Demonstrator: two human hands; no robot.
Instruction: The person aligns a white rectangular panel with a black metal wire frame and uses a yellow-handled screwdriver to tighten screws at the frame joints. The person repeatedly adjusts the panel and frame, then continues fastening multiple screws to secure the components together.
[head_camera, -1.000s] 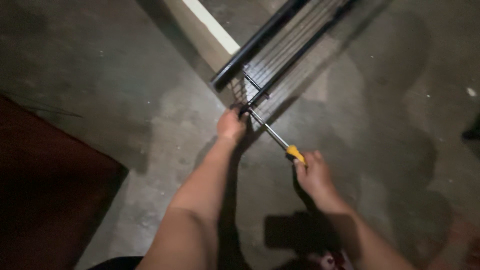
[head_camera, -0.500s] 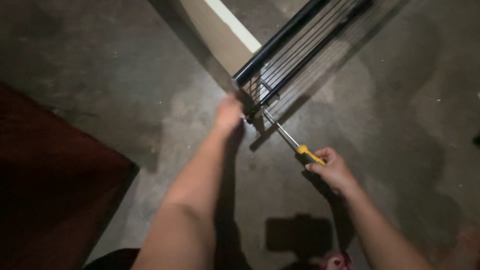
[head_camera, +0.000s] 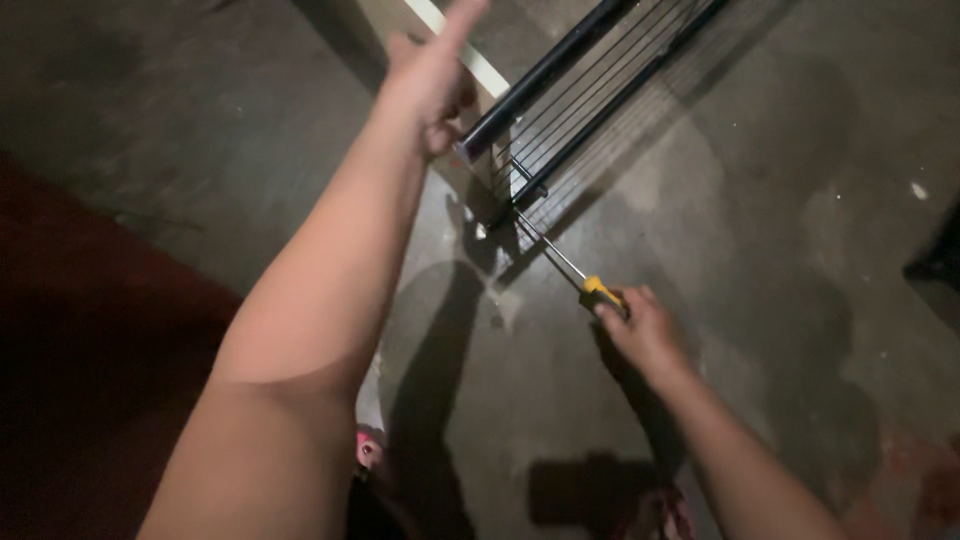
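Concrete floor (head_camera: 760, 250), dim; right hand (head_camera: 645, 330) grips screwdriver (head_camera: 570, 272), left hand (head_camera: 432, 75) seemingly loose by rack (head_camera: 590, 80).

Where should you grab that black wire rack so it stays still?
Probably by the thick black side bar of the black wire rack, near its end, coming from the left where the left hand is. The thin wires look bendy; the right hand holds the screwdriver.

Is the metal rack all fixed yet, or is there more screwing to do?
Not finished, by the look of it. The right hand holds the yellow-handled screwdriver with its tip at the corner of the black wire rack, so that joint is in hand. The left hand is by the rack's end bar, fingers partly raised. The rack lies on the concrete floor; whether other joints are done cannot be told.
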